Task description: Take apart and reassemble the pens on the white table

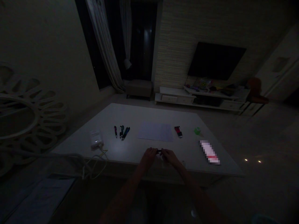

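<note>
Near the front edge of the white table (130,152), my left hand (149,154) and my right hand (169,156) are close together, both closed on a short dark pen (159,151). Most of the pen is hidden by my fingers. Beyond my hands lies a printed sheet of paper (155,131). To its left, several pens (122,133) lie loosely side by side. Right of the sheet is a tight bundle of red and black pens (178,131). Something pale and hard to make out shows below my right hand.
A white box-like device (96,139) with cables (101,165) sits at the table's left. On the right are a small green object (197,130) and a phone with a blurred screen (209,152). A television (216,60) hangs above a low cabinet (175,95). The room is dim.
</note>
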A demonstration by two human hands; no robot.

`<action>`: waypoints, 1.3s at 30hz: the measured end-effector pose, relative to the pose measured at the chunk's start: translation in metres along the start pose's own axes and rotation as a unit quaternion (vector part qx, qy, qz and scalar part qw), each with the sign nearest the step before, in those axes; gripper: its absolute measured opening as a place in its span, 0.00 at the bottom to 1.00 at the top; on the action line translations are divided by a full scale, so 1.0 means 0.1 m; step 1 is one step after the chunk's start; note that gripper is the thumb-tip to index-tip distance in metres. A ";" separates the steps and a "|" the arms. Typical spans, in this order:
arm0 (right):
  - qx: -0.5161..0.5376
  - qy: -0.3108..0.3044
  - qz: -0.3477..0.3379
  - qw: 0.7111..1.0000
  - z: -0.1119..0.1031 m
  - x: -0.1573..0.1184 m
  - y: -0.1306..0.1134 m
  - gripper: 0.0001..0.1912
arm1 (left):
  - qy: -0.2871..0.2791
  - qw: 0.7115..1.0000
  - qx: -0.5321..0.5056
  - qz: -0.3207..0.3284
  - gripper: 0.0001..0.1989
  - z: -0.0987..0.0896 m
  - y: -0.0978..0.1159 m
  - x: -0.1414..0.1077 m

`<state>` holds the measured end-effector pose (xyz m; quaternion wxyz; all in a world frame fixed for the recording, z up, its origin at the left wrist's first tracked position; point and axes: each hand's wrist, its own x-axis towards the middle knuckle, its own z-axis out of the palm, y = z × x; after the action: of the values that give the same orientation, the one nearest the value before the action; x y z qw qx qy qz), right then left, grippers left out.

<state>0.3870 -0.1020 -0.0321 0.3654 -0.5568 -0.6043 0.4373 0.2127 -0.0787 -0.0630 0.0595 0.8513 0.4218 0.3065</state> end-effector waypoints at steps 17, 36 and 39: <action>-0.031 0.320 -0.178 0.930 -0.38 -0.24 -0.34 0.10 | -0.021 0.923 -0.306 -0.231 0.25 -0.29 0.17 0.35; 0.549 0.093 -0.091 0.826 -0.82 0.74 -0.43 0.21 | -0.088 0.979 0.141 -0.117 0.23 -0.20 -0.40 0.23; 0.548 0.097 -0.080 0.827 -0.87 0.81 -0.44 0.22 | -0.084 0.980 0.141 -0.116 0.23 -0.20 -0.39 0.22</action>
<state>0.4430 -0.0111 0.0362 0.7007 -0.2541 -0.2694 0.6098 0.1847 -0.0400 -0.0510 0.0097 0.8191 0.5501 0.1623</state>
